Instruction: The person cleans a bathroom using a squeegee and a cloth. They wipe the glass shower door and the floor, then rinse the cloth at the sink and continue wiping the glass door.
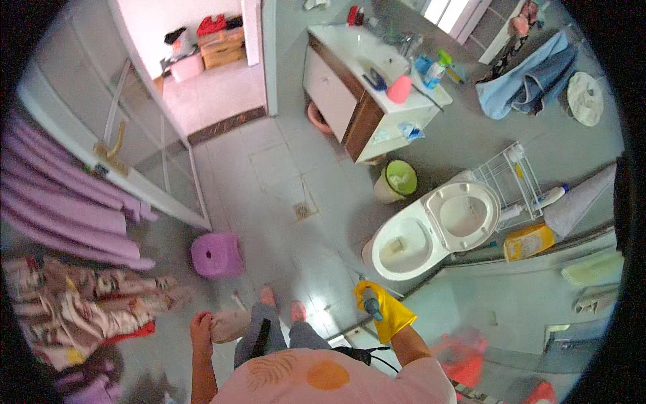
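Observation:
My left hand (200,328) is bare and closed at the edge of a pinkish-beige, cloth-like thing (229,326) beside my left knee. On my right hand (386,315) is a yellow rubber glove, its fingers curled round a grey-blue, handle-like piece (371,304). What that piece belongs to, I cannot make out. A thin white rod shows just beyond the glove. The white toilet (404,250) stands ahead of my right hand with its lid (464,214) raised. Neither hand touches the toilet.
A purple stool (217,255) stands on the tiles at left, near an open door (128,135). A green bin (397,180) sits between toilet and washbasin cabinet (332,91). Beside the toilet are a white wire rack (515,176) and yellow bottle (529,242). Clothes (81,306) hang at left.

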`<state>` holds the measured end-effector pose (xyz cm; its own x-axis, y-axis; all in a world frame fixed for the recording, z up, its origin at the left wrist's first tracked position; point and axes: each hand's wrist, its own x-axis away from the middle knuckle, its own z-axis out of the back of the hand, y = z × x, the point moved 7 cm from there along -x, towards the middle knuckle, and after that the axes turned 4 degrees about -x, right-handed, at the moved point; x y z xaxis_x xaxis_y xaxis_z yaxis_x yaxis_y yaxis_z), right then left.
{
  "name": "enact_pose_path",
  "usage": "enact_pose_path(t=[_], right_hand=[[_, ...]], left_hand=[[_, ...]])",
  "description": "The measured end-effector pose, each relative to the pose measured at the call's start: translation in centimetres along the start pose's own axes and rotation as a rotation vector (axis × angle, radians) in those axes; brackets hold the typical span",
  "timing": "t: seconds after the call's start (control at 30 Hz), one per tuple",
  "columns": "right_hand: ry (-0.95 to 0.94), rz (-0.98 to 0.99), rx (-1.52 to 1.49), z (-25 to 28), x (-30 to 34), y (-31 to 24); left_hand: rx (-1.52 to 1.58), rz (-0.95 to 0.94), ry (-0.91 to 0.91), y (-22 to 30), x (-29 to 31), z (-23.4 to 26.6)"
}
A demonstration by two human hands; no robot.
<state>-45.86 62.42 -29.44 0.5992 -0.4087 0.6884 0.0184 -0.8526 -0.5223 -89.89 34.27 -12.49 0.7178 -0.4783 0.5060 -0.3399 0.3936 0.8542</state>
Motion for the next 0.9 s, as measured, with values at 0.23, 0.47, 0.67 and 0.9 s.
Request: enact_pose_path(t=[0.23, 0.47, 0.67, 0.9], right_hand=[[0.065, -0.063, -0.158, -16.4, -3.4, -12.6], [0.088, -0.069, 0.197, -28.4, -7.6, -26.1], [0.121, 0.346, 0.323, -33.6, -9.9, -44.2], [0.352, 0.619, 0.079, -31.3, -18.5, -61.9]], left_hand=[[-0.087, -0.124, -0.109, 11.2, -14.0, -3.8], [-0.222, -0.120, -0.257, 21.0, -25.5, -11.0], [-0.336, -0.159, -0.530, 28.5, -33.5, -21.6], [-0.346, -0.158, -0.764, 36.8, -40.8, -35.3]])
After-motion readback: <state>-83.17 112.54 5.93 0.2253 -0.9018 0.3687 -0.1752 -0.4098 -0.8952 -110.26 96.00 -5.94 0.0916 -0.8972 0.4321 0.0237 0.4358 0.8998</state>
